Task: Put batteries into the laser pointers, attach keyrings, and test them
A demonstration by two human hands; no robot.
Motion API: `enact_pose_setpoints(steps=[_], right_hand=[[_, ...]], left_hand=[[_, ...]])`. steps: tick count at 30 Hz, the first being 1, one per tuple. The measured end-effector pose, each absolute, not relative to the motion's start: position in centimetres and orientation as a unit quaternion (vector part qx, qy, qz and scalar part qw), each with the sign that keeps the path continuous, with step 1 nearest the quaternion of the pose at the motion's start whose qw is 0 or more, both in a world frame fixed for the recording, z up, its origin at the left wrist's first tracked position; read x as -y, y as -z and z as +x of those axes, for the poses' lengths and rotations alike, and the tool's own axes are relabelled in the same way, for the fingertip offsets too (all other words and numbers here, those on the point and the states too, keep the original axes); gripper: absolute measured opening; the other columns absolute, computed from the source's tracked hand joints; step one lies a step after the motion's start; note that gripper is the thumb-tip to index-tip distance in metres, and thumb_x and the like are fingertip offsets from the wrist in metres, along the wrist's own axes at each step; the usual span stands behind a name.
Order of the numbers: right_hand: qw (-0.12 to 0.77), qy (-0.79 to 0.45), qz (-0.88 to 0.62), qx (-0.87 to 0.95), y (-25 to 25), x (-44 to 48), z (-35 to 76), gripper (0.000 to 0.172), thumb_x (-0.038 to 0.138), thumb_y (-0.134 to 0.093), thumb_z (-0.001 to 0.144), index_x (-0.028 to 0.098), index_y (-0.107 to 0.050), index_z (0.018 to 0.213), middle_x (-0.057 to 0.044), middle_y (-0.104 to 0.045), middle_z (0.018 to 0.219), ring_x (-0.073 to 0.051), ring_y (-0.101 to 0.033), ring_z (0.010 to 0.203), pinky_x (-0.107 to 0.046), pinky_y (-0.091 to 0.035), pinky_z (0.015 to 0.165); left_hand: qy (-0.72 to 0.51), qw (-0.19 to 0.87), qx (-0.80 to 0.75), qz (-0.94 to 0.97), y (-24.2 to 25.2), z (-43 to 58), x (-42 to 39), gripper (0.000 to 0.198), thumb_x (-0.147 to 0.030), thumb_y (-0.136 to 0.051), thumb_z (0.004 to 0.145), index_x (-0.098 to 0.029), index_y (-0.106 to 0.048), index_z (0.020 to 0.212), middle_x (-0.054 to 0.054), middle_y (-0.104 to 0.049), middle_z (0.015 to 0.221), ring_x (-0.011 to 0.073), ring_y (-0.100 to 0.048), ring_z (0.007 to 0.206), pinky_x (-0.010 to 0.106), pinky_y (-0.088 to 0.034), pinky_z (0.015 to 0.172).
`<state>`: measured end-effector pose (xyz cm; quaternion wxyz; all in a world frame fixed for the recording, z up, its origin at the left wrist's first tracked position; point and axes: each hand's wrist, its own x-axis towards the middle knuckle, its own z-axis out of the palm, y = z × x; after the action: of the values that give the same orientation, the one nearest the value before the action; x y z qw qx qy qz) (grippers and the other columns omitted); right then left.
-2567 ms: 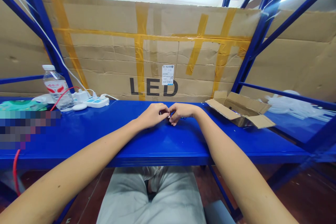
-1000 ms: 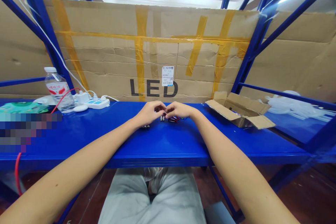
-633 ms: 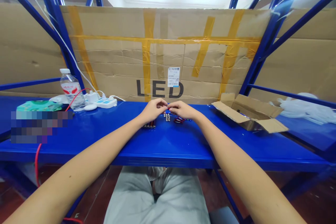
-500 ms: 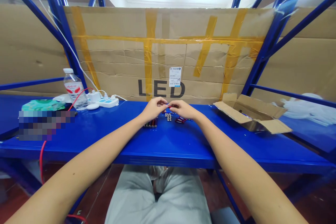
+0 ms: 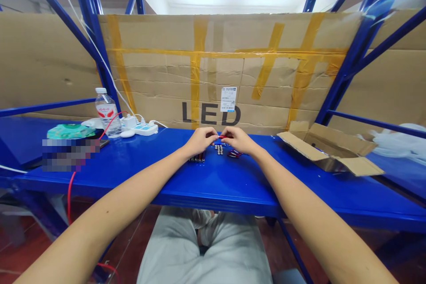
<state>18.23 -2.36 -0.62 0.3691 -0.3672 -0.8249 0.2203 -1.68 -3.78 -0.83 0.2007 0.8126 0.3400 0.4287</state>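
The left hand (image 5: 200,140) and the right hand (image 5: 240,140) meet over the blue table (image 5: 219,186), with their fingertips close to each other. A thin red stick (image 5: 224,136) lies between them, up off the table. The left hand has its thumb and finger pinched on one end, and the right hand has its fingers closed around the other. Below the stick are small silver bits (image 5: 218,150) in neat rows, with a blue piece (image 5: 219,143) just behind them. Some red loops (image 5: 234,154) (too small to tell what they are) lie near the right hand. Dark sticks (image 5: 200,158) lie side by side near the left wrist. Far to the right is an open cardboard box (image 5: 319,146). On the left, a water bottle (image 5: 107,115) stands upright near a white power strip (image 5: 146,130).
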Motion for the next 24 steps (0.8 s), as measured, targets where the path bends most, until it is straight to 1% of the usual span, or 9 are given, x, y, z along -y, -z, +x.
enact_pose_setpoints(steps=[4,7,9,12,14,15,18,20,24], right_hand=[[0.328,-0.169,-0.379,0.849,0.2,2.9,18.2,0.018,0.029,-0.053,0.084,0.016,-0.065,0.083,-0.005,-0.065,0.077,-0.019,-0.057,0.076,-0.031,-0.042,0.073],[0.317,-0.140,-0.382,0.857,0.1,3.1,18.0,0.022,0.028,-0.048,0.089,0.016,-0.065,0.082,-0.005,-0.066,0.078,-0.020,-0.057,0.079,-0.031,-0.041,0.075],[0.319,-0.132,-0.386,0.856,0.3,3.0,17.8,0.021,0.028,-0.046,0.090,0.017,-0.062,0.082,-0.005,-0.066,0.079,-0.020,-0.056,0.079,-0.031,-0.041,0.076],[0.351,-0.125,-0.386,0.844,0.9,2.8,17.6,0.011,0.028,-0.058,0.082,0.018,-0.056,0.086,-0.005,-0.062,0.084,-0.019,-0.054,0.078,-0.031,-0.041,0.073],[0.383,-0.115,-0.372,0.837,1.2,2.6,17.5,0.018,0.024,-0.063,0.074,0.019,-0.051,0.087,-0.003,-0.059,0.084,-0.018,-0.052,0.077,-0.030,-0.040,0.070],[0.396,-0.109,-0.364,0.836,1.3,2.6,17.5,0.018,0.022,-0.063,0.073,0.020,-0.050,0.086,-0.002,-0.057,0.083,-0.018,-0.050,0.076,-0.029,-0.040,0.069],[0.429,-0.092,-0.348,0.829,1.2,2.5,17.6,0.010,0.019,-0.059,0.075,0.020,-0.049,0.078,-0.001,-0.053,0.077,-0.017,-0.049,0.073,-0.029,-0.038,0.067],[0.437,-0.099,-0.342,0.826,1.0,2.5,17.8,0.010,0.022,-0.061,0.075,0.020,-0.052,0.074,-0.001,-0.054,0.075,-0.017,-0.049,0.072,-0.030,-0.038,0.067],[0.405,-0.132,-0.338,0.839,0.6,2.7,18.1,0.012,0.029,-0.060,0.079,0.017,-0.061,0.077,-0.003,-0.061,0.075,-0.017,-0.053,0.071,-0.030,-0.039,0.066]], left_hand=[[-0.429,0.149,-0.333,0.826,0.6,-1.5,4.0,0.014,-0.025,-0.059,0.087,-0.016,-0.069,0.082,0.000,-0.067,0.068,0.0142,-0.060,0.065,0.026,-0.044,0.065],[-0.426,0.100,-0.329,0.837,0.5,-1.5,4.1,0.014,-0.023,-0.059,0.088,-0.016,-0.070,0.082,0.001,-0.069,0.074,0.0147,-0.060,0.070,0.027,-0.044,0.069],[-0.424,0.080,-0.328,0.840,0.5,-1.5,4.0,0.013,-0.022,-0.059,0.088,-0.016,-0.070,0.082,0.002,-0.070,0.076,0.0151,-0.061,0.072,0.027,-0.044,0.070],[-0.429,0.087,-0.328,0.837,0.5,-1.5,3.9,0.012,-0.021,-0.061,0.087,-0.016,-0.070,0.082,0.002,-0.070,0.076,0.0151,-0.061,0.072,0.027,-0.043,0.070],[-0.435,0.103,-0.326,0.833,0.4,-1.4,4.0,0.011,-0.021,-0.062,0.087,-0.015,-0.070,0.082,0.001,-0.069,0.075,0.0146,-0.060,0.070,0.026,-0.042,0.069],[-0.438,0.109,-0.325,0.831,0.3,-1.4,4.1,0.011,-0.021,-0.062,0.087,-0.015,-0.069,0.082,0.001,-0.069,0.074,0.0144,-0.060,0.070,0.026,-0.042,0.068],[-0.441,0.121,-0.327,0.827,0.2,-1.4,4.3,0.013,-0.022,-0.061,0.088,-0.015,-0.069,0.080,0.000,-0.067,0.070,0.0137,-0.058,0.067,0.026,-0.041,0.066],[-0.440,0.126,-0.327,0.827,0.2,-1.4,4.3,0.014,-0.023,-0.061,0.088,-0.015,-0.069,0.080,0.000,-0.066,0.068,0.0136,-0.058,0.065,0.026,-0.041,0.065],[-0.432,0.123,-0.316,0.836,0.3,-1.7,4.0,0.013,-0.020,-0.060,0.088,-0.015,-0.070,0.081,0.000,-0.065,0.065,0.0136,-0.059,0.065,0.026,-0.042,0.066]])
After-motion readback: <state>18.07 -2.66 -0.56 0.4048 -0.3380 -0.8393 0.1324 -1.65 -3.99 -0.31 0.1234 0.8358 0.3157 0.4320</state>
